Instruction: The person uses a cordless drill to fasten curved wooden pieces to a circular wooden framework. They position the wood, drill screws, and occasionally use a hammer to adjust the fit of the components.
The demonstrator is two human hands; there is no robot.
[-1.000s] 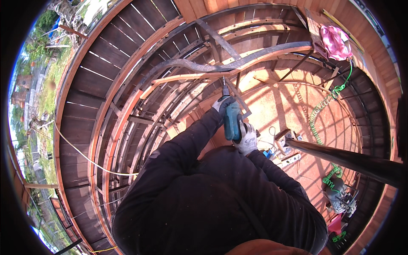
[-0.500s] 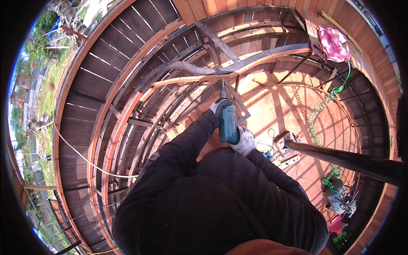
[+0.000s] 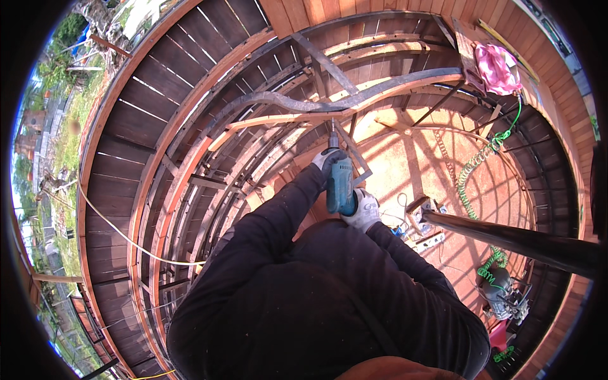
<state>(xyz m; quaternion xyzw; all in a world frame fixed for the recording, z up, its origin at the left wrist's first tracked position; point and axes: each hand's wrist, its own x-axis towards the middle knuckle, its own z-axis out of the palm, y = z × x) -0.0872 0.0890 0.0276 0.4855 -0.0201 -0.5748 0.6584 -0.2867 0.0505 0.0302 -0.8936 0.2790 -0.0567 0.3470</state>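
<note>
A teal power drill [image 3: 341, 185] points away from me, its bit end up against a curved wooden strip [image 3: 285, 118]. My left hand [image 3: 329, 161], in a white and grey glove, is closed round the front of the drill body. At the drill's rear, my gloved right hand [image 3: 364, 211] grips the handle, which is mostly hidden. Just beyond the strip runs a grey curved metal beam [image 3: 386, 82]. A thin metal bracket [image 3: 362, 166] slants down from the strip, close to the drill's right side.
Curved slatted tiers [image 3: 123, 168] rise on the left. A dark pole [image 3: 506, 239] crosses from the right. A green coiled air hose [image 3: 469, 183] leads towards a compressor [image 3: 498, 292]; a pink cloth [image 3: 497, 68] lies at the far right. A power strip [image 3: 429, 242] rests below on the brown floor.
The view has shifted very slightly. Both hands keep their hold on the drill, and its tip stays at the wooden strip.
</note>
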